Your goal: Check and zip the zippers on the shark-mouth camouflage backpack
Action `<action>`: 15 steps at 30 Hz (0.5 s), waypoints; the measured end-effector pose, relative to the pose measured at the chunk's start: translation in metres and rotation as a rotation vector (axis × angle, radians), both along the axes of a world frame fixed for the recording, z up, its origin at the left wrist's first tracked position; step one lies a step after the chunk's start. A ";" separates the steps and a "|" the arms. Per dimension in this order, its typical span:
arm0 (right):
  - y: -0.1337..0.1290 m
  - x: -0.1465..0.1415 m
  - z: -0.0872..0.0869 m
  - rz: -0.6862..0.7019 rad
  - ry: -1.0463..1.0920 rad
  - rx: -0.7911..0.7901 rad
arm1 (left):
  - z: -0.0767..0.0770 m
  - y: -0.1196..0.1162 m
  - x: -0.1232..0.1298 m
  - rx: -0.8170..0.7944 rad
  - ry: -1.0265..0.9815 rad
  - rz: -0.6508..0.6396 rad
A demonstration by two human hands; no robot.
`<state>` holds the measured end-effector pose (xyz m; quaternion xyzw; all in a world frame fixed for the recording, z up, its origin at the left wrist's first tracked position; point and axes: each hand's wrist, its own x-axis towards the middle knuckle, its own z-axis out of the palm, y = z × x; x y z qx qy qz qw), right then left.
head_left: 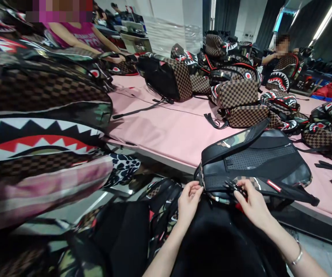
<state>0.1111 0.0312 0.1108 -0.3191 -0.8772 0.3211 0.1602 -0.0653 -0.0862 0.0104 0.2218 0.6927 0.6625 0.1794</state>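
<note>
A black backpack (278,154) lies back panel up on the pink table (166,142), its straps showing and its top end towards me. My left hand (189,196) pinches the edge of the bag at its near left corner. Close beside it, my right hand (251,200) is closed round a small dark tool, which looks like thread snippers, held above the near edge of the bag. Its blades point left, near a camouflage strap with a red label.
Checkered shark-mouth backpacks (235,92) are piled along the far side. A large bag (39,127) fills the left, beside a pink-sleeved arm (47,192). More bags (125,227) lie below the table. Two people stand or sit across the table.
</note>
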 end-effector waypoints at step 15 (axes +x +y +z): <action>0.012 -0.076 -0.007 0.173 -0.264 0.301 | -0.006 0.031 -0.023 -0.032 0.221 0.002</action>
